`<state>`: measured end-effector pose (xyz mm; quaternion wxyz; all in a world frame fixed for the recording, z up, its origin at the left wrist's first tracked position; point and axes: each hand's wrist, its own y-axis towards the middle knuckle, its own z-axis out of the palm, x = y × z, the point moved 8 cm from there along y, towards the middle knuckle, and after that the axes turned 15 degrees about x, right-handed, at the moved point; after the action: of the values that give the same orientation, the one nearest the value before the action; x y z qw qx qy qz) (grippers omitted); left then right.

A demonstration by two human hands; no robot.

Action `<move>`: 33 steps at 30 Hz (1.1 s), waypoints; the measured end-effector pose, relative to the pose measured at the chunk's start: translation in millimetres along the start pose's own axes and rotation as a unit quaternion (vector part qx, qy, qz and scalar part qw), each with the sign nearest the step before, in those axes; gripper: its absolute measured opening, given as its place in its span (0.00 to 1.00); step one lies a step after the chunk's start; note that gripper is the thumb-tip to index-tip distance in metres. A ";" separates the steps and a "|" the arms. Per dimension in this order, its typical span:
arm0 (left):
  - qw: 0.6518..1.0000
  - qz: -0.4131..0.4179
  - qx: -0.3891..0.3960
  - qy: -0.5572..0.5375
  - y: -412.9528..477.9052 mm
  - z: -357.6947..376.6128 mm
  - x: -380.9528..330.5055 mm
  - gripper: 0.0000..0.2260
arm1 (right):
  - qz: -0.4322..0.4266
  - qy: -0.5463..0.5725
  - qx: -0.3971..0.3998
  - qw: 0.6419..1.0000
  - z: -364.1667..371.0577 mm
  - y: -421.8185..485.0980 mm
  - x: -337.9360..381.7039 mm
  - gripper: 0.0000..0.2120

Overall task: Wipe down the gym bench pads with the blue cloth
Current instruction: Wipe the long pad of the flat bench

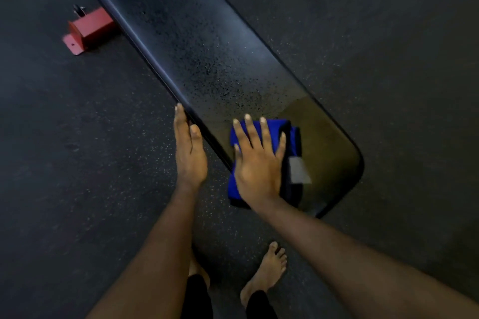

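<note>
1. The right hand [256, 163] lies flat on the cloth [294, 137], palm down. Its fingers are straight and spread, pressing on the cloth rather than curling round it.
2. The left hand [190, 155] holds nothing. Its fingers are straight and together, laid along the left side edge of the pad [207, 54], with the thumb by the upper rim of that edge.
3. The hands are close together but not touching. The left is at the pad's side and the right is on its top.
4. The blue cloth is folded into a thick wad and sits on the near end of the pad, close to the left edge. It shows around the right hand on all sides, and a grey tag [298, 169] sticks out just right of the hand.
5. The black pad is long and narrow and runs from the upper left down to a rounded near end at the lower right. The near end has a smooth, yellowish sheen. Further up, the surface is dotted with fine dark specks.
6. A red base [89, 30] sticks out from under the pad's left side, with a small black knob [78, 10] at its far end.
7. The floor [77, 163] is dark and finely flecked.
8. Two bare feet stand on the floor below the pad's near end. The right foot [268, 272] is in full view. The left foot [198, 270] is partly hidden behind the left forearm.
</note>
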<state>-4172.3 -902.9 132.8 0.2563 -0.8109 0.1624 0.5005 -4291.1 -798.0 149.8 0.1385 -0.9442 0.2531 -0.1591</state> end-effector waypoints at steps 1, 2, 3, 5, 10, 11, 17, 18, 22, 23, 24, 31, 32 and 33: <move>1.000 -0.008 0.008 0.012 6.3 -3.2 -1.0 0.23 | 0.005 0.004 -0.003 1.000 -4.2 21.7 11.8 0.26; 0.999 -0.017 0.014 0.025 12.2 -6.5 -1.3 0.23 | 0.008 0.002 -0.001 1.000 -8.0 39.4 19.3 0.26; 0.999 -0.024 0.018 0.035 16.7 -9.5 -1.4 0.23 | 0.003 -0.006 0.005 1.000 -10.3 49.1 22.3 0.26; 0.998 -0.034 0.024 0.048 19.9 -11.0 -2.2 0.23 | -0.020 -0.029 0.015 0.999 -10.3 41.2 14.4 0.28; 0.997 -0.041 0.034 0.064 15.6 -0.4 -7.6 0.24 | 0.025 -0.033 0.029 0.999 2.7 -47.3 -44.5 0.29; 0.996 -0.048 0.034 0.066 16.1 -0.3 -8.4 0.24 | 0.042 -0.025 0.029 0.998 6.0 -61.6 -54.9 0.29; 0.994 -0.055 0.044 0.079 15.0 -0.1 -13.8 0.25 | 0.087 0.015 0.004 0.996 4.7 -53.1 -45.3 0.28; 0.994 -0.058 0.044 0.084 15.0 1.2 -14.0 0.25 | 0.077 0.019 -0.008 0.997 -1.2 -31.2 -33.2 0.29; 0.993 -0.074 0.029 0.092 18.3 6.3 -13.8 0.25 | 0.058 0.024 -0.014 0.998 -19.1 35.0 -8.5 0.30; 0.992 -0.083 0.021 0.095 19.5 6.1 -11.6 0.25 | 0.050 0.021 -0.011 0.998 -18.9 32.4 -9.9 0.30; 0.991 -0.093 0.013 0.097 20.2 7.0 -9.9 0.26 | 0.045 0.016 -0.009 0.999 -17.6 21.2 -15.1 0.30; 0.980 -0.176 -0.080 0.041 19.9 36.4 -18.0 0.28 | 0.256 0.090 -0.038 0.962 -10.8 -60.4 -134.4 0.28; 0.979 -0.179 -0.090 0.043 19.6 37.2 -18.3 0.28 | 0.269 0.098 -0.040 0.957 -14.6 -54.3 -147.1 0.28; 0.978 -0.180 -0.095 0.048 19.9 38.1 -17.7 0.28 | 0.277 0.104 -0.043 0.954 -19.2 -45.4 -159.8 0.27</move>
<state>-4218.3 -897.0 129.6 0.2562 -0.8703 -0.0223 0.4200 -4409.8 -680.3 146.0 0.1096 -0.8201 0.5244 -0.2009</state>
